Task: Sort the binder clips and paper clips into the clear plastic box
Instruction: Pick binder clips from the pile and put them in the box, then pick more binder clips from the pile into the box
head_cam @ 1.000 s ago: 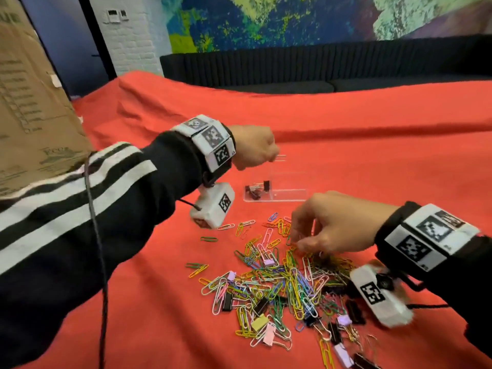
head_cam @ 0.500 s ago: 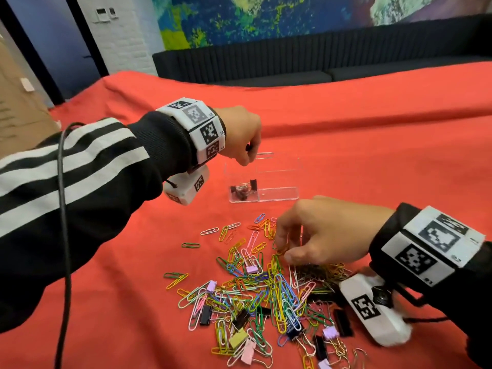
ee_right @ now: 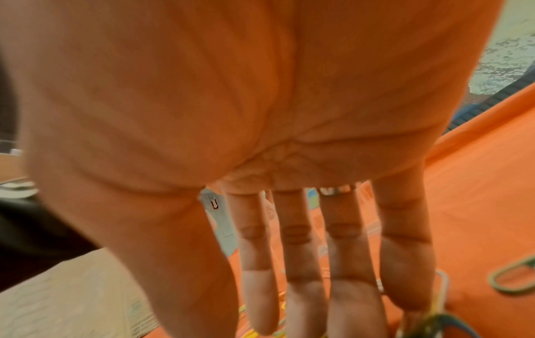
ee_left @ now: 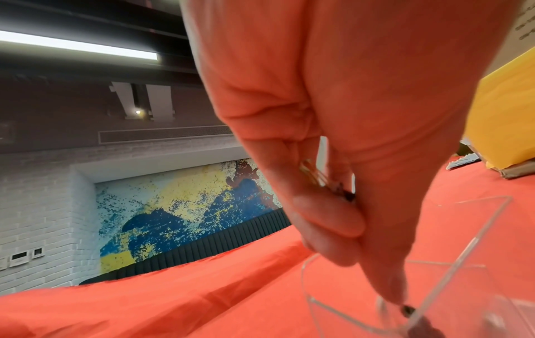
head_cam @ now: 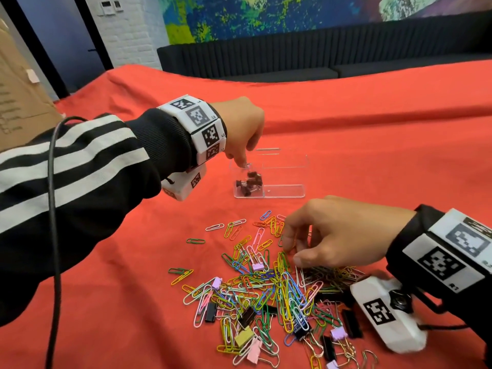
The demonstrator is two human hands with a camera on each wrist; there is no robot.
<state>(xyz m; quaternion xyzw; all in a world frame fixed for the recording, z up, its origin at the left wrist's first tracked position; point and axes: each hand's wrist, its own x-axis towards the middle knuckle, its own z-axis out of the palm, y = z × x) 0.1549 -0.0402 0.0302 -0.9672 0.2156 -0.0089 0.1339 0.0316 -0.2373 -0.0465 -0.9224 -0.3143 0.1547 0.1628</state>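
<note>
The clear plastic box (head_cam: 282, 179) sits on the red cloth (head_cam: 372, 134) covering the tabletop, a shallow see-through tray split into two compartments. Its left compartment holds a small heap of dark binder clips (head_cam: 249, 182) (too tangled to count); its right one shows nothing I can make out. The left hand (head_cam: 243, 126) hangs over that left compartment, fingertips pinching a dark clip (ee_left: 408, 309) at the rim. Nearer than the box, the right hand (head_cam: 332, 233) rests with loosely bent fingers, gripping nothing I can see, on a spread of coloured wire paper clips (head_cam: 266, 286) mixed with black and pastel binder clips.
</note>
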